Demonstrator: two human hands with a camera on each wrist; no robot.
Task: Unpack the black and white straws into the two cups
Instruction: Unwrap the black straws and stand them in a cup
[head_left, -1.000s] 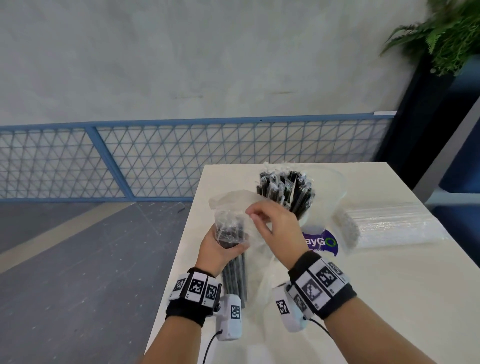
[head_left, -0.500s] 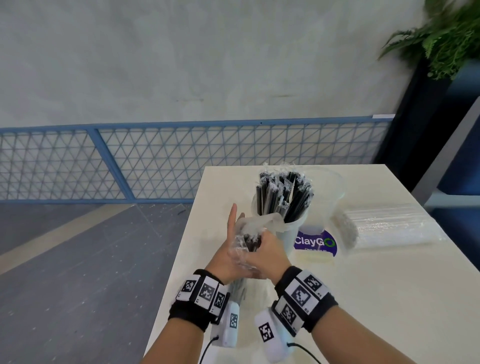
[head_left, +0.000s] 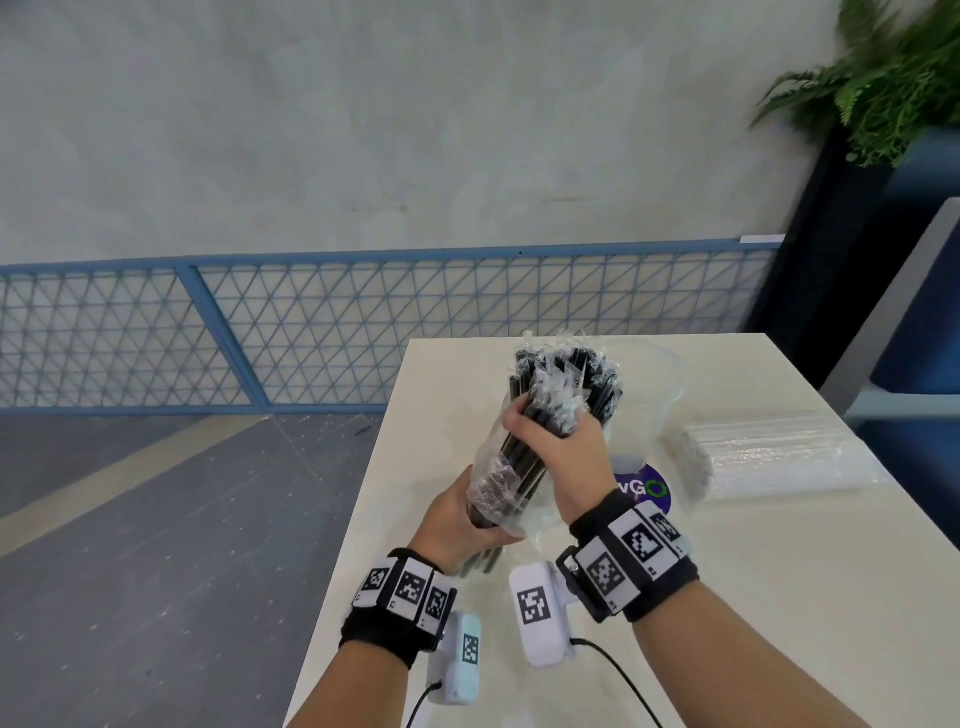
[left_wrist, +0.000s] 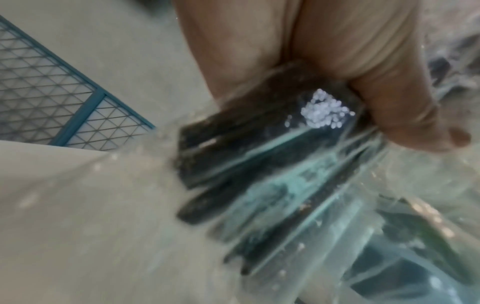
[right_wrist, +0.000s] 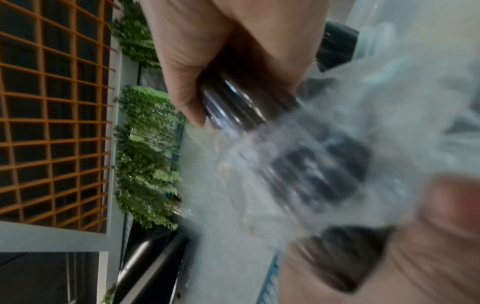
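A bundle of black straws (head_left: 514, 460) sticks halfway out of a crumpled clear plastic bag (head_left: 491, 499) above the table's near left part. My left hand (head_left: 457, 525) grips the bag's lower end with the straws inside, blurred in the left wrist view (left_wrist: 259, 154). My right hand (head_left: 558, 447) is curled round the bare upper part of the bundle (right_wrist: 233, 98). Just behind it more wrapped black straws (head_left: 597, 374) stand in a clear cup (head_left: 660, 379). A flat pack of white straws (head_left: 774, 457) lies to the right.
The cream table (head_left: 779, 597) has its left edge beside my left wrist, with grey floor below. A purple ClayGo label (head_left: 647, 488) shows right of my right wrist. A blue mesh fence (head_left: 311, 332) and a potted plant (head_left: 893, 78) stand behind.
My right hand has risen from the bag's mouth, drawing the black straw bundle up out of the bag. My left hand stays low on the bag.
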